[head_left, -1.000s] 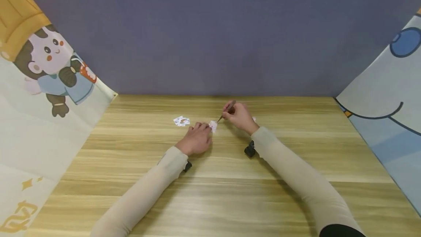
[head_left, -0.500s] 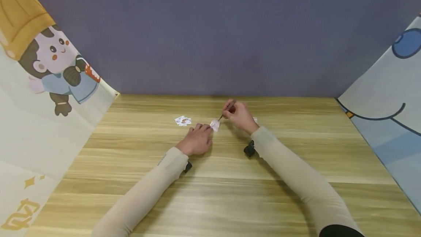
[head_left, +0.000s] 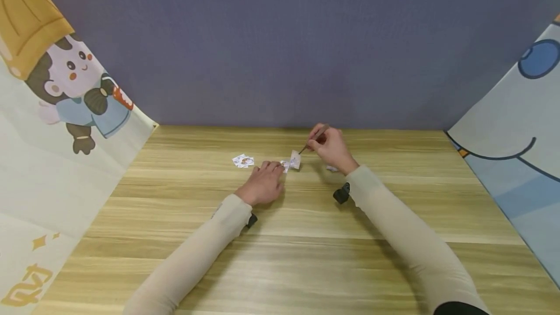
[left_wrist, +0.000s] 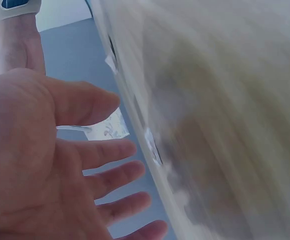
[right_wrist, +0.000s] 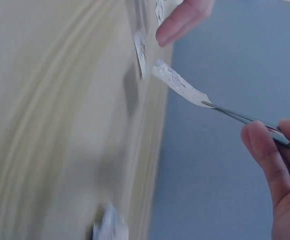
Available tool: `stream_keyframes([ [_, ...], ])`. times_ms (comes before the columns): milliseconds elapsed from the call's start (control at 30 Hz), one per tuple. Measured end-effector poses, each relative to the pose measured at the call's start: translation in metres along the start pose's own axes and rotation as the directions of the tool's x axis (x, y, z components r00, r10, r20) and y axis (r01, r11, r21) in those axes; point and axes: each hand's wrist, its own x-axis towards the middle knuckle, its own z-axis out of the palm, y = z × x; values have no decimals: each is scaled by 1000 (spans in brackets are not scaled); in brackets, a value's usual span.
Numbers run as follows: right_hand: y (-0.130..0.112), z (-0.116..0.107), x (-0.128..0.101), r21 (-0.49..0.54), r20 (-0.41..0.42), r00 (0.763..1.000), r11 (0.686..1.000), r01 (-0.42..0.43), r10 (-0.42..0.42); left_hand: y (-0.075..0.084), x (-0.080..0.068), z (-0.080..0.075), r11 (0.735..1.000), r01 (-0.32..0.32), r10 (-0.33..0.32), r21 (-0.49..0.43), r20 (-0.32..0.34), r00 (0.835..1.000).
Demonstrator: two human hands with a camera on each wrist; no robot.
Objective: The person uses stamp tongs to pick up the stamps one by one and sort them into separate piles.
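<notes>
My right hand pinches a pair of tweezers between thumb and fingers. Their tips grip one edge of a small, slightly bent printed paper piece, lifted above the table. Below it lie more small printed paper pieces, at the fingertips of my left hand. That hand's fingers stretch forward, loosely spread, in the left wrist view; whether they touch the paper I cannot tell. The held paper shows there beyond the thumb.
A small cluster of printed paper pieces lies to the left on the wooden table. Another few paper pieces lie at the right, under my right wrist. A grey-blue panel stands along the table's back edge.
My right hand has moved to the right and slightly up, lifting the paper piece in the tweezers off the others. Paper beneath now shows. My left hand has barely moved.
</notes>
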Motion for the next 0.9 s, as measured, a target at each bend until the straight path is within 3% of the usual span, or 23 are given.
stream_keyframes([
  [167,9,-23,-6,-37,-16,999,998,-46,45,14,10,1,999,-32,32,-10,5,999],
  [333,27,-42,-12,24,2,996,995,-95,95,30,24,5,999,-44,44,10,21,999],
  [500,43,-57,-19,69,-39,992,991,-117,119,47,36,12,997,-75,74,35,40,996],
  [900,58,-63,-39,-19,-24,982,982,-190,190,79,46,24,984,-118,106,132,98,989],
])
